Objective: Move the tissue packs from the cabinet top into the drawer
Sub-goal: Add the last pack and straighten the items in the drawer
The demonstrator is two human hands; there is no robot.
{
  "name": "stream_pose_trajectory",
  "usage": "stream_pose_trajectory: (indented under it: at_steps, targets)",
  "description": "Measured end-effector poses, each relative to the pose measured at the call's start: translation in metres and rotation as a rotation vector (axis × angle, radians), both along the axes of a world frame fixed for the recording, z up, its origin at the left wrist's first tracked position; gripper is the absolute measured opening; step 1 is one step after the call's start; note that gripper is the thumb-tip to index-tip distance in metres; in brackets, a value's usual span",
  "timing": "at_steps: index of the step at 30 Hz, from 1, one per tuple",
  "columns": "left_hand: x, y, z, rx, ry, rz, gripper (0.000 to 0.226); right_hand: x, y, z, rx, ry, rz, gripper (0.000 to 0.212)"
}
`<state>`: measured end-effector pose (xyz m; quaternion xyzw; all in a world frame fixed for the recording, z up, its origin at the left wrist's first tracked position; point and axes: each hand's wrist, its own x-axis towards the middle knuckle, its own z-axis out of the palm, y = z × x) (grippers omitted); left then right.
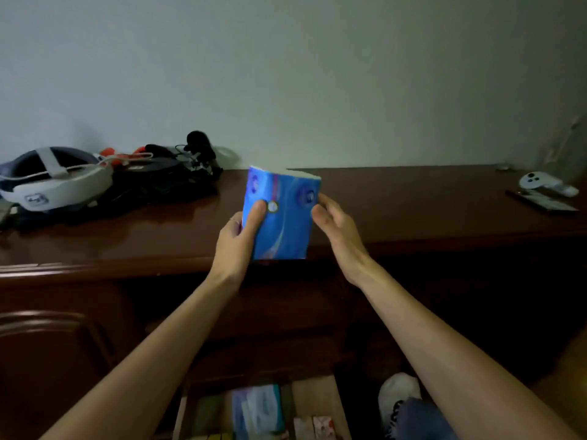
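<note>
Blue tissue pack [281, 217] stands upright over the front edge of the dark wooden cabinet top [413, 204], long axis vertical, clamped by my left hand [236, 238]; my right hand [336, 223], fingers loose, touches its right side. Directly below me, the open drawer [317, 398] already holds packs, so I judge a straight lowering comes next.

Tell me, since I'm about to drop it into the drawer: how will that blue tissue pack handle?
The blue tissue pack is probably light: the left hand pinches it at one edge. Its glossy wrap may be slippery, so the right hand beside it could steady it. Likely soft and squashable, not fragile.
</note>
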<state>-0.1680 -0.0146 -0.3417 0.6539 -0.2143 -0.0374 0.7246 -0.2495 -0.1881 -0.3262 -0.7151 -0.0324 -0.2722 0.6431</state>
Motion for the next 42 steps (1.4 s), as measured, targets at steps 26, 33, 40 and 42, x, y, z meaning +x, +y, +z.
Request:
stream_pose_trajectory:
  at_steps: [26,33,40,42]
  targets:
    - [-0.06,0.197,-0.382,0.932,0.309,0.342,0.033,0.054,0.189,-0.425,0.379,1.242,0.016,0.052]
    - [-0.063,0.201,-0.416,0.985,0.365,0.215,0.069,0.109,0.195,-0.468,0.067,1.173,-0.006,0.068]
    - [-0.064,0.189,-0.435,1.058,0.287,0.193,0.079,0.107,0.183,-0.492,-0.294,1.184,0.077,0.058]
    - [-0.067,0.188,-0.438,1.096,0.28,0.182,0.076,0.107,0.181,-0.489,-0.266,1.189,0.122,0.053]
